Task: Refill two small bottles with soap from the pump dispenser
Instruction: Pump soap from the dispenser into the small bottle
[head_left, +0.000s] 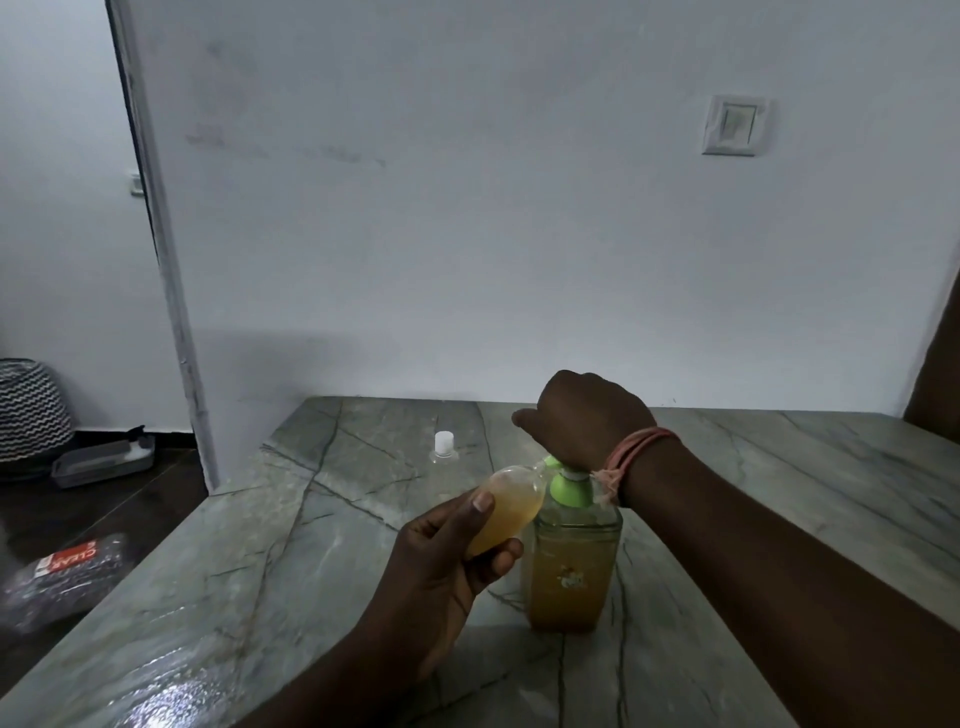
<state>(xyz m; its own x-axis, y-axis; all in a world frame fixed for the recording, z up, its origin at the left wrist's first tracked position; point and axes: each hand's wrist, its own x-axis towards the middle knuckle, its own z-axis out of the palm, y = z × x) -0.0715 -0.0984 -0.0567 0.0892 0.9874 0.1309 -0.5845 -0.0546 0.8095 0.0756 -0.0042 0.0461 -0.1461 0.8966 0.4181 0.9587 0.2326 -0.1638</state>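
A clear pump dispenser (571, 566) with a green pump top, holding amber soap, stands on the marble table (260, 571). My right hand (587, 421) rests on top of the pump head, palm down, covering it. My left hand (447, 566) grips a small clear bottle (506, 512) nearly full of amber soap, tilted with its mouth against the green nozzle. A second small clear bottle (444, 452) with a white cap stands upright farther back on the table, apart from both hands.
The table meets a white wall with a switch plate (735, 124). On the dark floor to the left lie a plastic-wrapped package (67, 571), a grey tray (104, 460) and a zigzag-patterned basket (31, 410).
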